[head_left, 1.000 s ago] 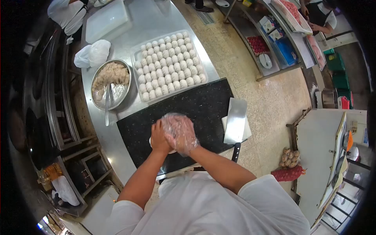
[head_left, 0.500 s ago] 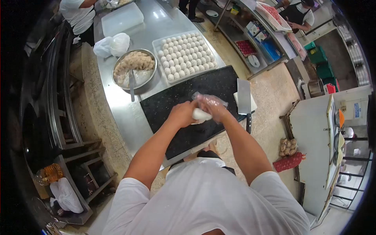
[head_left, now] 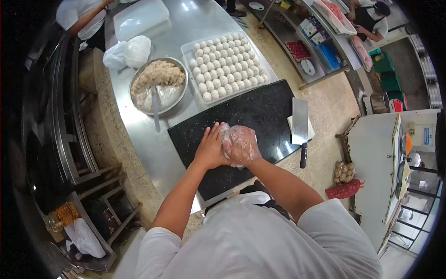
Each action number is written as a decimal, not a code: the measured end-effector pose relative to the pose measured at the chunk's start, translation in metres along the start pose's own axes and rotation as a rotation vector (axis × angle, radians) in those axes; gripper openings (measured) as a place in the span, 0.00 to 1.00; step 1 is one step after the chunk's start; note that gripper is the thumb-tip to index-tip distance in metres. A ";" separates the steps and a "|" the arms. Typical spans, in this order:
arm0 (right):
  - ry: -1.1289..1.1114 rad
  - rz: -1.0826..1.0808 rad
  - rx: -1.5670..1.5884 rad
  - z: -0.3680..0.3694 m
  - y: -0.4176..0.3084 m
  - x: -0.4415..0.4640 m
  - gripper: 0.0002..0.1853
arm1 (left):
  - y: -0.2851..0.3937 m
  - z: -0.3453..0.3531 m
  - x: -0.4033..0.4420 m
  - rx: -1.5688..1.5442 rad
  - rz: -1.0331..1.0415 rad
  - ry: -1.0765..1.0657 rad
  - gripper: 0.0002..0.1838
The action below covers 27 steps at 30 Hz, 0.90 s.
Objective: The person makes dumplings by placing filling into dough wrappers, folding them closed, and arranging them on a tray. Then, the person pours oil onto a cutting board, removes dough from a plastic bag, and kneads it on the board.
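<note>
Over the front part of the black board (head_left: 272,109), my left hand (head_left: 211,148) and my right hand (head_left: 242,145) are pressed together. The left is bare, its fingers pointing away from me and curved against the right. A clear plastic glove covers the right, which is cupped with its back up. The white dough between them is almost wholly covered by my hands. Past the board, a plastic tray (head_left: 200,98) holds rows of pleated white buns (head_left: 227,67). To its left stands a steel bowl (head_left: 184,93) of pale filling (head_left: 159,74), a flat metal spatula (head_left: 156,109) resting in it.
A cleaver (head_left: 299,121) lies at the board's right end on a white slab (head_left: 310,132), its handle past the edge. White plastic bags (head_left: 138,52) and a translucent lid (head_left: 141,19) sit farther up the steel table (head_left: 139,130). Other people work at far left and far right.
Both hands have come nearer to me and a little left. My gloved hand has turned over the white dough, which showed between the hands before and is now mostly hidden.
</note>
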State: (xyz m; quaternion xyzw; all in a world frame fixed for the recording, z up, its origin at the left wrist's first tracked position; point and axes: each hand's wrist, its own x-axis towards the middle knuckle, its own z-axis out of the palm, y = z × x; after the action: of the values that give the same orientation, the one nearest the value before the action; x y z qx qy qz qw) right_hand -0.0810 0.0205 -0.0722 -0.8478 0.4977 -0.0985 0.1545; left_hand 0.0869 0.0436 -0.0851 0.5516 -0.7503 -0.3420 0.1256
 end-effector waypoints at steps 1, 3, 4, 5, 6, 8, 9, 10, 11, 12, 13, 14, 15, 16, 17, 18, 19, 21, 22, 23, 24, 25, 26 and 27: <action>0.015 -0.019 0.017 0.004 0.010 0.008 0.22 | -0.004 0.002 0.010 -0.016 -0.007 0.029 0.72; 0.028 -0.042 0.034 0.005 0.026 0.024 0.22 | -0.003 -0.001 0.029 -0.032 -0.018 0.061 0.76; 0.049 -0.062 0.051 0.005 0.032 0.031 0.23 | -0.002 -0.002 0.036 -0.038 -0.045 0.074 0.76; 0.074 -0.085 0.070 0.004 0.037 0.037 0.24 | 0.002 -0.005 0.042 -0.040 -0.072 0.088 0.75; 0.108 -0.119 0.052 0.002 0.041 0.043 0.21 | 0.005 -0.007 0.046 -0.037 -0.076 0.104 0.71; -0.049 -0.121 -0.023 -0.010 0.040 0.052 0.20 | 0.016 -0.013 0.051 0.006 -0.099 0.055 0.68; -0.211 -0.118 -0.108 -0.024 0.036 0.052 0.18 | 0.022 -0.015 0.049 0.039 -0.119 0.003 0.66; -0.184 -0.163 -0.079 -0.041 0.032 0.044 0.13 | 0.024 -0.013 0.044 0.030 -0.028 0.083 0.53; -0.181 -0.167 -0.067 -0.041 0.033 0.040 0.13 | 0.030 -0.015 0.037 0.040 -0.036 0.080 0.53; -0.269 -0.113 -0.006 -0.033 0.037 0.039 0.14 | 0.039 -0.020 0.033 0.006 -0.091 -0.011 0.47; -0.357 -0.061 0.053 -0.025 0.045 0.035 0.14 | 0.049 -0.022 0.031 -0.028 -0.146 -0.099 0.41; 0.013 -0.287 0.126 0.026 0.070 0.016 0.15 | 0.067 -0.024 0.027 0.084 -0.143 -0.025 0.29; 0.008 -0.297 0.130 0.008 0.070 0.003 0.15 | 0.079 -0.018 0.027 0.082 -0.154 -0.019 0.29; -0.105 -0.137 0.484 -0.012 0.071 -0.009 0.18 | 0.092 -0.009 0.030 0.123 -0.181 0.013 0.27; -0.223 0.036 0.831 -0.026 0.071 -0.020 0.21 | 0.106 -0.001 0.033 0.163 -0.208 0.045 0.25; -0.128 0.049 0.876 -0.022 0.073 -0.034 0.23 | 0.136 -0.002 0.034 0.150 -0.286 0.035 0.24; -0.139 0.046 0.873 -0.017 0.078 -0.046 0.23 | 0.135 0.014 0.030 0.143 -0.294 0.038 0.24; 0.126 -0.123 0.792 -0.016 0.080 -0.065 0.27 | 0.115 0.062 0.020 0.277 -0.176 0.388 0.25; 0.119 -0.117 0.794 -0.013 0.080 -0.069 0.27 | 0.104 0.080 0.017 0.307 -0.222 0.392 0.30; 0.208 -0.170 0.676 -0.008 0.077 -0.069 0.29 | 0.102 0.082 0.019 0.303 -0.227 0.383 0.30; 0.298 -0.230 0.555 -0.004 0.077 -0.064 0.30 | 0.098 0.083 0.025 0.311 -0.200 0.381 0.31; 0.295 -0.228 0.557 0.001 0.078 -0.055 0.30 | 0.092 0.083 0.031 0.319 -0.171 0.377 0.33; 0.285 -0.215 0.526 0.003 0.079 -0.043 0.32 | 0.085 0.081 0.036 0.255 -0.277 0.346 0.36; 0.276 -0.200 0.496 0.005 0.079 -0.030 0.34 | 0.073 0.077 0.046 0.258 -0.275 0.341 0.36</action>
State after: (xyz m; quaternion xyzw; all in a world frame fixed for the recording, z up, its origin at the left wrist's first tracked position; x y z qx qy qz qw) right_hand -0.1581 0.0117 -0.1055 -0.8076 0.3889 -0.3459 0.2772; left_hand -0.0274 0.0421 -0.1025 0.7097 -0.6736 -0.1594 0.1314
